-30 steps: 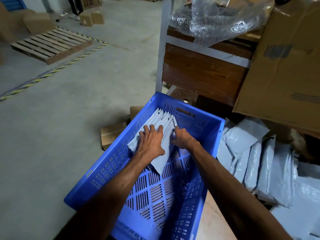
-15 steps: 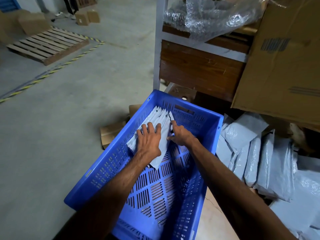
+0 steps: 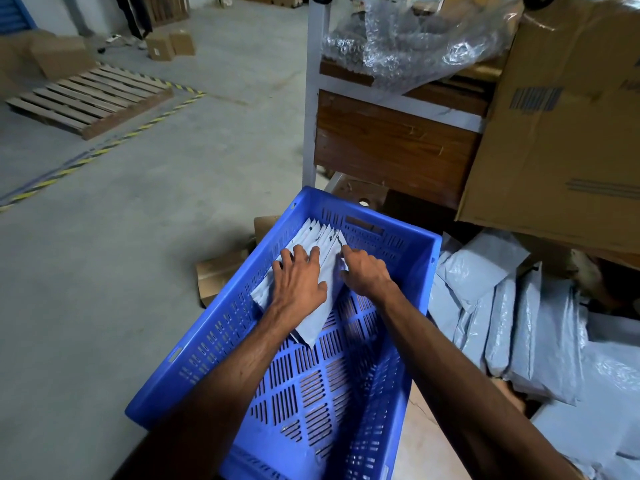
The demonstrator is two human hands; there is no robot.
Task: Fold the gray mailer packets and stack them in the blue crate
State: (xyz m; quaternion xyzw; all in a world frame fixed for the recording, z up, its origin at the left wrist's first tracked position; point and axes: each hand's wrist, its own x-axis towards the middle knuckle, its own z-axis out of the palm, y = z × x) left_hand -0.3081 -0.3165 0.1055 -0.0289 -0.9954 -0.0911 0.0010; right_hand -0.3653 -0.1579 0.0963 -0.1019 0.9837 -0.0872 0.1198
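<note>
While you lean over the crate: both of your bare forearms reach down into it from the near edge.
Crate: the blue slotted plastic crate [image 3: 221, 341] sits on the grey concrete floor [image 3: 104, 271], its far end close to a white metal rack leg [image 3: 313, 98].
Stacked packets: a row of folded gray plastic mailer packets [image 3: 317, 322] leans against the crate's left wall at the far end, edges fanned out like cards.
Left hand: your left hand [image 3: 298, 280] lies flat on the face of the nearest folded packet, fingers straight and spread, pressing it down rather than gripping.
Right hand: your right hand [image 3: 363, 271] touches the right edge of the same stack; its fingers curl at the packet edge, but you cannot tell from this angle whether they pinch it or only push it.
Crate floor: the near half of the slotted bottom shows bare blue plastic.
Loose packets: a heap of unfolded gray mailer bags [image 3: 519, 323] lies just to the right of the crate, outside it.
Beside them: a large brown cardboard box [image 3: 561, 133] leans over that heap, and crumpled clear bubble wrap [image 3: 408, 39] sits on the wooden shelf [image 3: 394, 150] above.
Far left: a wooden pallet [image 3: 90, 102] rests on the floor, well apart from the crate.
</note>
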